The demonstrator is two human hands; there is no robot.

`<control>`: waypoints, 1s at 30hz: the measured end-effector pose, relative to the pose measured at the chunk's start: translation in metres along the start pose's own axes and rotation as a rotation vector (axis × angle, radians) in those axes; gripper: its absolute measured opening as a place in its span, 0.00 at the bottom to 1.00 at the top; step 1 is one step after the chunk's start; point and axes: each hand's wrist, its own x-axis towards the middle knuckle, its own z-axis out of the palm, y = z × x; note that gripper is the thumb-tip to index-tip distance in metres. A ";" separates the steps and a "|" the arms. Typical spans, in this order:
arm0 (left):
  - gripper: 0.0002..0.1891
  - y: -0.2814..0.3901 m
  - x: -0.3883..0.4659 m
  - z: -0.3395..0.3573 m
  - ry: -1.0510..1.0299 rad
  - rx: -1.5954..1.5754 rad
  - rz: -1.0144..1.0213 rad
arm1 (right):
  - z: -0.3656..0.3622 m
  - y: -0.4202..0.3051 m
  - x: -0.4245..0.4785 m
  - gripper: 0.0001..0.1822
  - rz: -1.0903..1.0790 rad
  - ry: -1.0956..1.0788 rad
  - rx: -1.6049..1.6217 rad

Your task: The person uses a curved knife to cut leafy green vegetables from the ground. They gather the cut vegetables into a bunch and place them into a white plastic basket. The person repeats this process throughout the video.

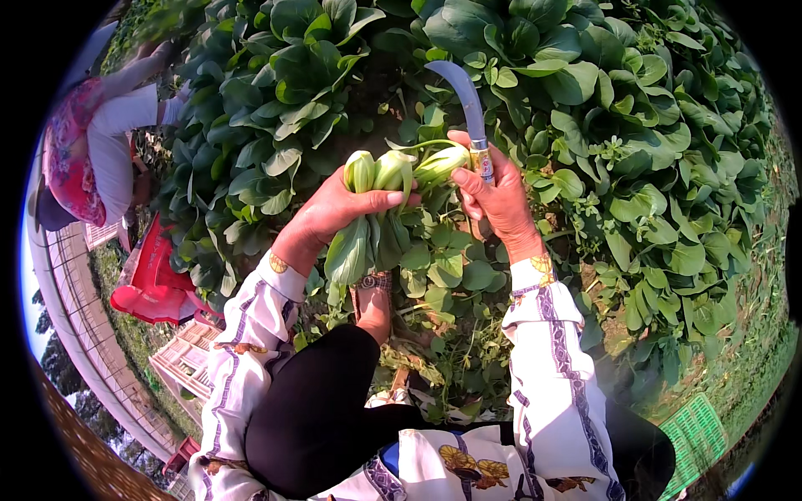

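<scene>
My left hand (341, 206) is closed around two heads of bok choy (391, 172), their pale bases up and their leaves hanging below the thumb. My right hand (501, 194) grips the handle of a sickle (467, 100), whose curved blade points up and bends left at the tip. Between the hands lies another head of bok choy (442, 164), its base touching the fingers and thumb of my right hand. Which hand bears its weight I cannot tell. The fingers behind the stalks are partly hidden.
Growing bok choy (301, 75) fills the bed ahead and to the right (651, 206). At left a bending person (119, 125) works near a red bag (153, 275) and a pale plastic crate (185, 360). A green crate (692, 438) stands at lower right.
</scene>
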 end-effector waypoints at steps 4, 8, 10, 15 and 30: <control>0.23 -0.015 -0.003 -0.001 0.066 0.100 0.023 | 0.005 0.006 -0.013 0.16 0.007 0.155 -0.120; 0.28 -0.008 -0.012 -0.004 0.193 0.291 0.155 | 0.022 0.011 -0.018 0.12 0.037 0.150 -0.194; 0.28 -0.021 -0.003 -0.010 0.019 0.292 0.055 | 0.037 0.026 -0.014 0.12 0.051 0.139 -0.120; 0.21 -0.060 0.000 -0.013 0.036 -0.051 -0.003 | 0.047 0.045 -0.010 0.11 0.098 0.160 -0.036; 0.17 -0.044 0.007 -0.036 0.122 0.141 0.075 | 0.045 0.043 -0.001 0.18 0.142 0.274 -0.277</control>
